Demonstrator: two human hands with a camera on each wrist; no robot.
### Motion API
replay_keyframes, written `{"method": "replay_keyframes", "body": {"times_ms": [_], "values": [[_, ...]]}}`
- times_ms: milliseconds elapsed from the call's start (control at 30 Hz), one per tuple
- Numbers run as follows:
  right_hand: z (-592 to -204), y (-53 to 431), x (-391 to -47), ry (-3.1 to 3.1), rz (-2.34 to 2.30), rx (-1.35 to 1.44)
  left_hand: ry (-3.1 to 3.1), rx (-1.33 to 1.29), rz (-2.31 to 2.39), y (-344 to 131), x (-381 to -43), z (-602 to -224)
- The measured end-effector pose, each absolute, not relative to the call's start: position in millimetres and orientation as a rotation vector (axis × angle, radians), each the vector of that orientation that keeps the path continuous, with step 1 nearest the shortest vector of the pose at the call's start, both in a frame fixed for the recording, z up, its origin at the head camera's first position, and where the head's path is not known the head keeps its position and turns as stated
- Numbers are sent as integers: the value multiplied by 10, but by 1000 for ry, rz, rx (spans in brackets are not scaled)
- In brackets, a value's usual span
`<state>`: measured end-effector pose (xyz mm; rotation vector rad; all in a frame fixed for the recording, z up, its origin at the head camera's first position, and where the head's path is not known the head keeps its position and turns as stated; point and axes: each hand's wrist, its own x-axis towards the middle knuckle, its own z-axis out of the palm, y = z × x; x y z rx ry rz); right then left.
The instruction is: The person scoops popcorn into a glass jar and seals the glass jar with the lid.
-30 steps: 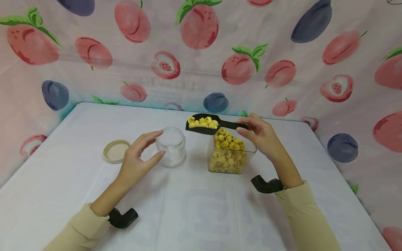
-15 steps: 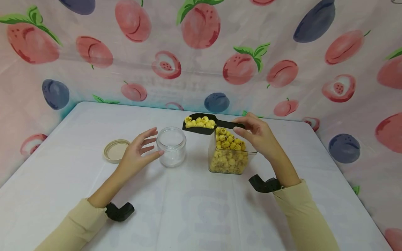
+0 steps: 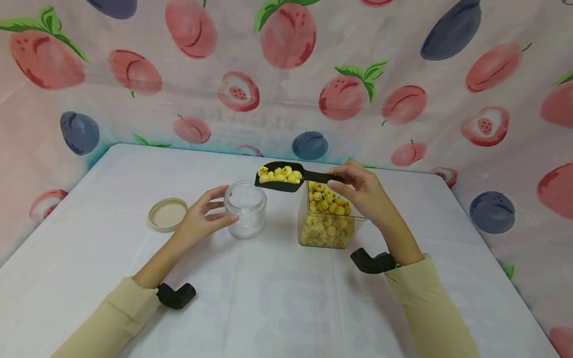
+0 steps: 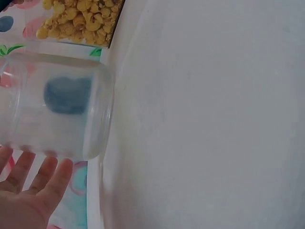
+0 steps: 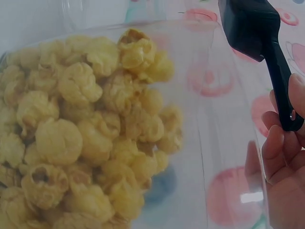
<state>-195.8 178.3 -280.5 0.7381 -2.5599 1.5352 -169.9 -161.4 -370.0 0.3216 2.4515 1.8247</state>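
A fruit-printed cloth (image 3: 277, 114) hangs behind a white-covered table (image 3: 286, 298). From my head, I see my left hand (image 3: 200, 221) with fingers and thumb spread apart at the near side of a clear glass jar (image 3: 245, 211), which stands upright just right of the fingertips. A pale round lid (image 3: 167, 215) lies to the left of those fingers. My right hand (image 3: 360, 191) pinches the handle of a black scoop (image 3: 309, 175) between thumb and fingers; its bowl, filled with popcorn (image 3: 281, 175), extends left from them towards the jar. Below my right fingers stands a clear square container (image 3: 337, 215) of more popcorn.

From my left wrist, four straight fingertips lie along the jar's side; I cannot tell how firmly they touch. The container shows beyond the jar.

From my right wrist, my fingertips clasp the handle's end, with the popcorn container beside them.
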Motion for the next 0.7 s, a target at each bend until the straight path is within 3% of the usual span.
{"method": "replay_keyframes", "body": {"times_ms": [700], "values": [[-2802, 1627, -1982, -2688, 1439, 686, 2442, 334, 1820, -1612, -1720, -3756]]}}
